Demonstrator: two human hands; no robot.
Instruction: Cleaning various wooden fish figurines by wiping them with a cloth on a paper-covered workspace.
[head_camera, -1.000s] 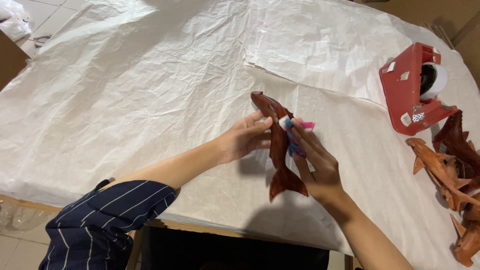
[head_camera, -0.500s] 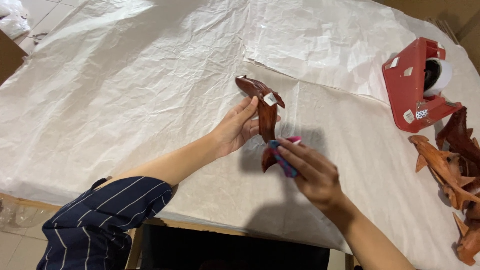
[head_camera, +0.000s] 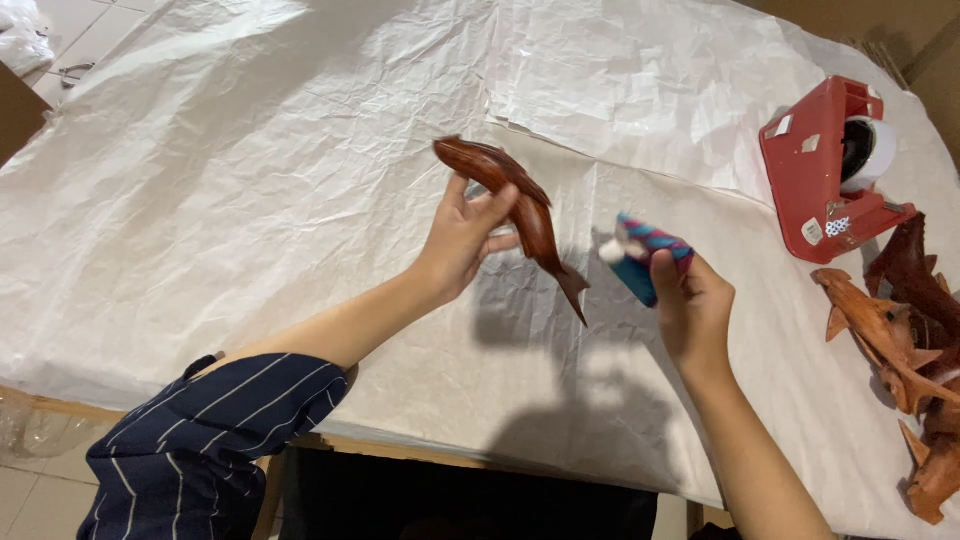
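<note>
While my left hand (head_camera: 462, 235) grips the dark wooden fish (head_camera: 510, 200) above mid-tabletop (head_camera: 250, 200) & my right hand (head_camera: 692, 310) is closed on a small blue-pink tube (head_camera: 645, 262) just beside it, I'd judge this one's mid-work, w/ more wooden fish (head_camera: 890, 330) piled at the right edge by the red tape dispenser (head_camera: 815, 170).

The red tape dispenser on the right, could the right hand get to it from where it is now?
Probably yes, though not to grasp it. The path from the right hand to the red tape dispenser crosses only bare white paper, but that hand is holding a small blue-and-pink tube.

Craft packing workshop, paper-covered table (head_camera: 250, 150), tape dispenser (head_camera: 825, 170), carved wooden fish (head_camera: 890, 330)
</note>
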